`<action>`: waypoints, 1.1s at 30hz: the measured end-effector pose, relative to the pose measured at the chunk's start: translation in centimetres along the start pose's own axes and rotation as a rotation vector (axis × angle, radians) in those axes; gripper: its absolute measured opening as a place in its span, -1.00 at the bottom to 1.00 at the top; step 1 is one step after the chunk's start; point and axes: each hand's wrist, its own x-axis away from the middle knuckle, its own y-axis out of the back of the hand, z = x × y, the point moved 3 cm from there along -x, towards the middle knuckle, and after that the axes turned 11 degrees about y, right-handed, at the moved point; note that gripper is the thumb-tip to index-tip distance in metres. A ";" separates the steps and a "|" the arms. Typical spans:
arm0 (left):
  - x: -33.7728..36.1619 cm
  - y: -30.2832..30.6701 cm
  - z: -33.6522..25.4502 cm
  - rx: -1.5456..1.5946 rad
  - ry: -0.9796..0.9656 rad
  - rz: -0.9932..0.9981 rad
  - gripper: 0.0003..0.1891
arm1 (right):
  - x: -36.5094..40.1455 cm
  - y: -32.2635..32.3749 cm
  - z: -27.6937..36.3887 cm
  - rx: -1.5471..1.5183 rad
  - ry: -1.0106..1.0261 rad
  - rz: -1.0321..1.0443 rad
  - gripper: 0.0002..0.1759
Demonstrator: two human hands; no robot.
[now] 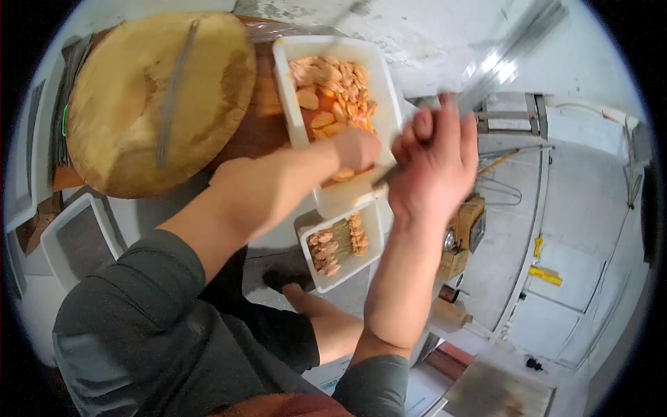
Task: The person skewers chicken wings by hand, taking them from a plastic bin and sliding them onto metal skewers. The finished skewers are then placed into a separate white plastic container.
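Note:
My left hand (pixel 357 150) is curled over the lower part of a white plastic tub (pixel 283 83) of cut raw meat pieces (pixel 340 80) in orange liquid. Motion blur hides whatever is in its fingers. To its right, beyond the tub's rim, my right hand (pixel 438 153) is closed round what looks like a bundle of thin metal skewers (pixel 517 52). The bundle is smeared by motion and slants up to the right, its dark lower end poking out below the fist. Below the tub, a smaller white bin (pixel 333 281) holds several skewers of meat (pixel 324 251).
A thick round chopping block (pixel 125 76) stands at the left with a row of grey skewers (pixel 177 97) on it. More dark skewers (pixel 69 97) lie beside it. A white-rimmed bin (pixel 104 222) stands below. Cardboard boxes (pixel 467 222) are at the right.

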 end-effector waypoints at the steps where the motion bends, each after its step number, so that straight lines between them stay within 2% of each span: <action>1: -0.6 0.4 0.2 -0.026 0.017 -0.004 -0.79 | 1.1 3.2 0.4 -0.009 -0.019 -0.059 -0.85; 3: -2.2 1.2 0.8 -0.070 0.062 -0.001 -0.79 | 3.8 9.9 -0.1 -0.003 -0.099 -0.097 -0.86; 4: -2.8 1.5 0.9 -0.104 0.081 0.012 -0.79 | 5.5 12.8 -1.2 0.036 -0.153 -0.213 -0.89; 5: 0.1 3.7 -0.8 -0.297 -0.052 -0.041 -0.81 | 7.4 15.6 -2.5 0.047 -0.200 -0.236 -0.91; 6: -3.0 1.4 1.8 -0.262 0.019 -0.088 -0.82 | 9.2 18.0 -4.1 0.089 -0.231 -0.290 -0.92; 9: -4.4 -0.4 2.3 -0.468 0.008 0.010 -0.81 | 13.9 22.7 -8.5 0.037 -0.373 -0.421 -0.93; 11: -5.2 -1.9 2.7 -0.577 0.049 0.086 -0.79 | 15.8 24.8 -11.2 -0.008 -0.382 -0.418 -0.94; 13: -5.6 -3.3 2.7 -0.727 0.067 0.130 -0.79 | 17.1 26.2 -13.2 -0.036 -0.405 -0.421 -0.90; 14: -5.1 -3.7 2.4 -0.781 0.092 0.084 -0.73 | 17.7 27.0 -14.6 -0.040 -0.374 -0.407 -0.91; 17: -6.0 -5.2 3.4 -0.644 0.101 -0.084 -0.66 | 18.6 27.6 -16.1 -0.128 -0.396 -0.397 -0.90; 20: -7.3 -6.2 3.7 -0.781 0.123 0.080 -0.61 | 19.1 27.4 -14.5 -0.209 -0.466 -0.416 -0.89; 23: -7.5 -6.7 3.2 -0.780 0.161 0.118 -0.75 | 19.3 28.5 -14.3 -0.201 -0.406 -0.357 -0.88; 24: -7.5 -6.6 2.9 -0.666 0.256 0.086 -0.71 | 19.3 28.8 -14.1 -0.190 -0.393 -0.349 -0.89; 29: -5.6 -5.9 0.7 -0.613 0.131 -0.018 -0.55 | 19.2 30.1 -14.2 0.122 -0.311 -0.279 -0.80; 33: -5.8 -5.2 1.1 -0.530 0.035 -0.134 -0.52 | 19.1 30.3 -14.2 0.100 -0.365 -0.284 -0.76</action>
